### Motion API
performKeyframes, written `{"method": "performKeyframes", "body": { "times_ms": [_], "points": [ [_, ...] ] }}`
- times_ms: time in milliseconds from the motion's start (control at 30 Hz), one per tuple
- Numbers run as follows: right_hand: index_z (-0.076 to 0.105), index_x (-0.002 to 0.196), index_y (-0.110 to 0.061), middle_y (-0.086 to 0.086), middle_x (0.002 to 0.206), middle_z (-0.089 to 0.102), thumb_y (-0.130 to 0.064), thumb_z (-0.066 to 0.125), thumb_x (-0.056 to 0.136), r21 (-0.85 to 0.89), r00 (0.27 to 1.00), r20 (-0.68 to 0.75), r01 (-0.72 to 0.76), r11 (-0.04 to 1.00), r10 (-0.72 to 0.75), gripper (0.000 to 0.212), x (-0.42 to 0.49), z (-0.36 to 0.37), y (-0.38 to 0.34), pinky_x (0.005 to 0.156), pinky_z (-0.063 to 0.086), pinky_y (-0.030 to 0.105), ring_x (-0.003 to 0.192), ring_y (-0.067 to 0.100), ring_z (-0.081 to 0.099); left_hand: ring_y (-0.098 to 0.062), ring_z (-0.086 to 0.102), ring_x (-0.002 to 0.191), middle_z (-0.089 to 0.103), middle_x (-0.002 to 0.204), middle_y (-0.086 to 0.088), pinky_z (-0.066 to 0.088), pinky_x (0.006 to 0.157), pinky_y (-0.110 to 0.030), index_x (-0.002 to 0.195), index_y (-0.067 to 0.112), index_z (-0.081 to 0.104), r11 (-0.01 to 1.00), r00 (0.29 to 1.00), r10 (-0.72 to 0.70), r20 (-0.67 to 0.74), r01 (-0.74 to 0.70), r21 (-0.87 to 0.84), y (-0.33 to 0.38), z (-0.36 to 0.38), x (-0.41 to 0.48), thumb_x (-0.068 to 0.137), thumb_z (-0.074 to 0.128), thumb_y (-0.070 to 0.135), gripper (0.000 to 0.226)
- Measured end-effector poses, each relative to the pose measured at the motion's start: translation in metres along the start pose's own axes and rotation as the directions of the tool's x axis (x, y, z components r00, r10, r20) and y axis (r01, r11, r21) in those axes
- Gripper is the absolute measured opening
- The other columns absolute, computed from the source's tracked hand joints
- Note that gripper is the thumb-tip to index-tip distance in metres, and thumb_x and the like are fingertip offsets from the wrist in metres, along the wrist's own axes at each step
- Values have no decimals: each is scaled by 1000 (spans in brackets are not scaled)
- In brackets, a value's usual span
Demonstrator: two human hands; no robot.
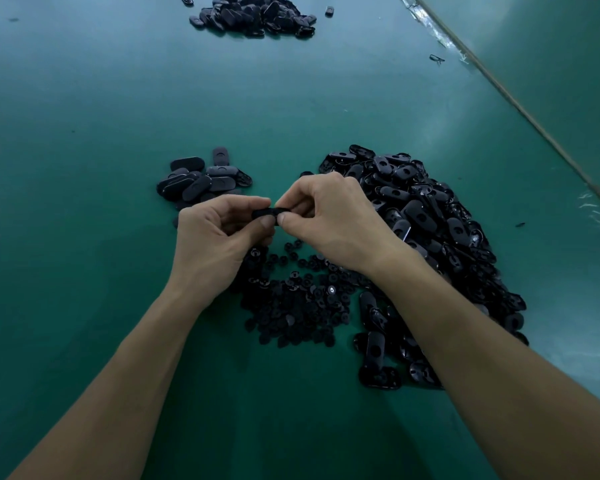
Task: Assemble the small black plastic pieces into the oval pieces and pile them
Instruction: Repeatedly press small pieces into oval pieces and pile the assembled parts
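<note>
Fingers [265,221] of both hands were curled tight, with thumbs and forefingers pinched on one oval piece [269,213]. It was held between left hand [219,233] and right hand [329,216], above the table [84,133]. Most of the piece was hidden by fingertips, so whether an insert was seated in it could not be told. The small pieces [298,306] were spread in a flat heap directly below the hands, partly covered by both wrists. A big oval heap [430,220] was seen on the right, touching the small pieces, its near part crossed by the right forearm. A smaller pile [201,180] of ovals was seen just behind the left hand, its near edge blocked by the knuckles. A far pile [257,13] was seen at the top edge, with one stray [329,11] beside it. A pale strip [499,84] was seen laid diagonally along the right.
</note>
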State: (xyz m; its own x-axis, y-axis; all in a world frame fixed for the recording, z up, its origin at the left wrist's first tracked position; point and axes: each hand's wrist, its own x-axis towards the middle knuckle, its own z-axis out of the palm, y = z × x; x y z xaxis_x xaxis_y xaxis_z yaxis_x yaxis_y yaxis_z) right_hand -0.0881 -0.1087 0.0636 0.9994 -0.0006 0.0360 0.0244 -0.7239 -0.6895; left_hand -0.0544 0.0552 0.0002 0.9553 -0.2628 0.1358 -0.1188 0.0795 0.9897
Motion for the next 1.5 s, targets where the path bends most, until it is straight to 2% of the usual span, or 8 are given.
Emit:
{"method": "performKeyframes", "body": {
  "times_ms": [533,667,833,933,1033,1167,1367,1500],
  "points": [
    [77,101,-15,-11,83,70,-15,70,92,13,999,47,8,1000,-8,12,1,-1,1,71,48,6,74,-6,64,-11,71,59,76,72,4,58,61,-22,87,21,73,997,998,56,-43,-54,48,-1,0,-3,82,78,-1,23],
    [72,115,-18,-5,95,71,-24,68,95,8,999,33,-22,1000,22,21,1,0,2,84,54,18,88,3,65,-14,72,66,76,79,2,60,63,-26,92,23,74,990,986,128,-107,-121,66,-1,2,-3,85,76,3,21],
    [52,142,-23,5,136,49,-29,57,100,-341,990,-7,-135,931,141,43,-1,3,13,110,38,40,127,23,44,-13,67,69,70,83,8,58,61,-24,95,28,68,972,856,232,-462,-215,91,5,-9,5,91,68,12,16],
    [44,147,-28,8,151,31,-22,52,99,-527,967,-51,-239,816,250,49,-3,4,21,112,25,46,138,31,25,-6,58,62,61,83,6,51,55,-21,93,27,62,971,715,235,-658,-200,129,5,-23,13,88,61,12,16],
    [45,145,-30,10,152,30,-20,48,98,-569,942,-84,-314,760,326,48,-5,4,26,110,24,49,138,34,24,-6,54,60,58,93,-11,46,58,-24,90,25,60,984,644,178,-744,-133,120,0,-33,17,88,53,6,20],
    [54,134,-26,7,140,44,-16,49,98,-574,939,-121,-331,749,322,37,-3,2,30,105,31,47,129,34,37,-15,42,65,61,94,-3,41,65,-31,98,26,67,994,663,68,-745,16,105,-5,-37,22,93,48,3,30],
    [59,132,-25,7,130,56,-19,50,101,-555,950,-163,-312,771,267,33,0,-2,31,102,38,43,122,31,47,-16,47,90,46,142,-27,50,87,-16,140,15,50,994,661,-25,-750,95,50,-7,-39,23,95,53,1,48],
    [54,137,-26,11,136,51,-27,48,103,-537,947,-119,-315,782,299,34,3,-3,32,104,36,45,126,34,43,-7,45,95,45,140,-14,44,83,-9,127,28,54,993,656,53,-753,43,107,-5,-33,19,92,56,4,43]
  ]
}}
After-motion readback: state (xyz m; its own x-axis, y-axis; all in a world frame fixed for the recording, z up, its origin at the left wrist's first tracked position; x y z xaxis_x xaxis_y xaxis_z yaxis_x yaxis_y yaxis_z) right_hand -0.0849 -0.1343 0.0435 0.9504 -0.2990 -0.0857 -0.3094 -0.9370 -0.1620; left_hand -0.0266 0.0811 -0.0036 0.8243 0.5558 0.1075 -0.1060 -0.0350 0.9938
